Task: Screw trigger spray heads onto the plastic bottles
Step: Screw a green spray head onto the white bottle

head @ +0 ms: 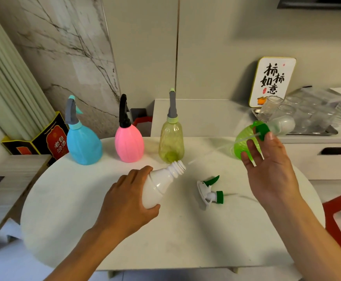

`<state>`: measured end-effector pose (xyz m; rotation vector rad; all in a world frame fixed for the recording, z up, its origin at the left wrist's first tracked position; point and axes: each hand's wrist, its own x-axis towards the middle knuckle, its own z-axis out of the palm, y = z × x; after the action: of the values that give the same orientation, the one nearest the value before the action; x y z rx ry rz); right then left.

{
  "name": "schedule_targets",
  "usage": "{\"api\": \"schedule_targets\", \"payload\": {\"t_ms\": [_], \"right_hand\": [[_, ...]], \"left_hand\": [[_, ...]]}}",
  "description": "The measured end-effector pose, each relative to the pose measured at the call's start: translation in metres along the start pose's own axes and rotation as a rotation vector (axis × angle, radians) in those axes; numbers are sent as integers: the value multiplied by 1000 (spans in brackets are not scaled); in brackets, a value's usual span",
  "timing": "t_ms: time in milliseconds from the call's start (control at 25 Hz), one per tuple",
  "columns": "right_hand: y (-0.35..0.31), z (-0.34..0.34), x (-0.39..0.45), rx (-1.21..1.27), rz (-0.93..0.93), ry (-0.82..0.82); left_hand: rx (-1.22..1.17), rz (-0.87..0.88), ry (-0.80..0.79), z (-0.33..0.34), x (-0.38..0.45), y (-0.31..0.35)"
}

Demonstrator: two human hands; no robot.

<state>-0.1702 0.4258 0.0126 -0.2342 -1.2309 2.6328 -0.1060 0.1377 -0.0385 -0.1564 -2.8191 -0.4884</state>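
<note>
My left hand (129,199) grips a white plastic bottle (159,185) low over the table. The bottle is tilted, and its bare threaded neck points up and to the right. My right hand (271,169) is raised at the right and pinches a trigger spray head (264,129) by its green collar. That head's blurred pale body sticks out to the right, and its thin dip tube trails left toward the white bottle's neck. Just behind this hand stands a green translucent bottle (239,142). A second white and green spray head (210,191) lies on the table between my hands.
A blue bottle (84,147), a pink bottle (129,145) and a yellow-green bottle (171,142), each with a spray head on, stand in a row at the back of the white round table (186,240). Glass cups on a tray (311,131) sit on the counter at right.
</note>
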Motion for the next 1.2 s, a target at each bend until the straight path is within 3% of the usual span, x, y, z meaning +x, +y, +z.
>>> {"api": "schedule_targets", "payload": {"t_ms": [320,600,880,1200], "right_hand": [[17,16,-17,-39,29,-50],[-4,10,-3,14,-94,-8],[19,18,-19,-23,-38,-95],[59,32,-50,-263,84,-198]], "left_hand": [[-34,-2,-21,1,1,7],[-77,-29,-25,-1,1,2],[-126,14,-21,0,1,10],[-176,72,17,-6,-2,18]]}}
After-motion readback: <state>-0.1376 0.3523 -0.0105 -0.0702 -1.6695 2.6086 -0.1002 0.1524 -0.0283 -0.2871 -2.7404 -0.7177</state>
